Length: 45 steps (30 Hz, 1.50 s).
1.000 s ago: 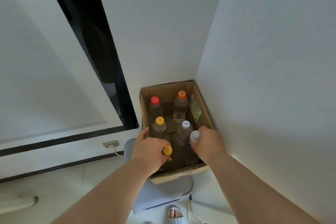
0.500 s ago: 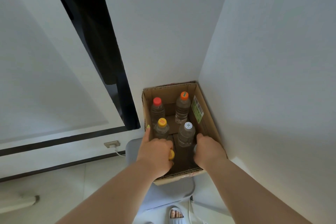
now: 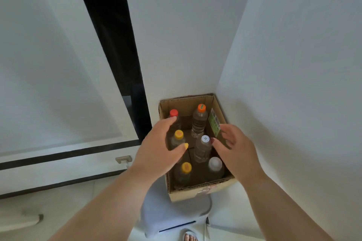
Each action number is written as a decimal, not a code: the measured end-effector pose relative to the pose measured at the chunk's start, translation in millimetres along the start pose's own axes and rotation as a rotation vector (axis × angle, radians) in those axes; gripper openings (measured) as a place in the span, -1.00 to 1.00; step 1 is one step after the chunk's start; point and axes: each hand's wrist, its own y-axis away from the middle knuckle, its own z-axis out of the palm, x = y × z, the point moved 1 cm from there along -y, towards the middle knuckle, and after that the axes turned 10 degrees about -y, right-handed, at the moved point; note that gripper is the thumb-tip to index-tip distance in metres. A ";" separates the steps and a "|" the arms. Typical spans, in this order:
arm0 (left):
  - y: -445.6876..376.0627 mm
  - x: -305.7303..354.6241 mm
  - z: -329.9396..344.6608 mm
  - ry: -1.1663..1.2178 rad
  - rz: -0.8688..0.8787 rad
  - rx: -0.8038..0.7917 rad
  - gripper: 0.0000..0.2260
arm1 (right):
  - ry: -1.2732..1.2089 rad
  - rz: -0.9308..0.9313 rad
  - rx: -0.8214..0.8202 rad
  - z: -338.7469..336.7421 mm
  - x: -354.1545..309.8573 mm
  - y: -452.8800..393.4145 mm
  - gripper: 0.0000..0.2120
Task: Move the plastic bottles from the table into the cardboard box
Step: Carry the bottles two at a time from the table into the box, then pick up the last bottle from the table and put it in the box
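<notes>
Landmark: the cardboard box [image 3: 197, 191], open-topped, set in the corner where two white walls meet; it stands on a pale grey seat [image 3: 166, 213]; every place below is given from this box
Wall socket [image 3: 123, 159]: low on the wall, well to the left of the box
Left hand [image 3: 156, 152]: over the box's left edge, fingers spread and loosely curved, holding nothing; its yellow-nailed thumb points inward above the middle row
Red-capped bottle [image 3: 174, 113]: upright in the far left corner of the box, its body partly hidden behind the left hand's fingers
Yellow-capped bottle [image 3: 178, 134]: upright at the left side, middle row, just beyond the left thumb
Second yellow-capped bottle [image 3: 186, 168]: upright in the near left corner, below the left hand
Orange-capped bottle [image 3: 201, 108]: upright at the far right, near the green label [image 3: 214, 122] stuck inside the right wall
White-capped bottle [image 3: 205, 139]: upright at the right, middle row, between the two hands; whether the right thumb touches it I cannot tell
Plain white-capped bottle [image 3: 215, 162]: upright in the near right corner
Right hand [image 3: 235, 146]: over the box's right wall, open with fingers spread, gripping nothing
Floor: a sandalled foot [image 3: 191, 237] shows below the seat
</notes>
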 end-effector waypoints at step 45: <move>701.8 139.8 -131.3 0.098 -0.312 1.248 -0.45 | -0.692 -0.683 -1.177 3.3 -202.9 525.6 -0.37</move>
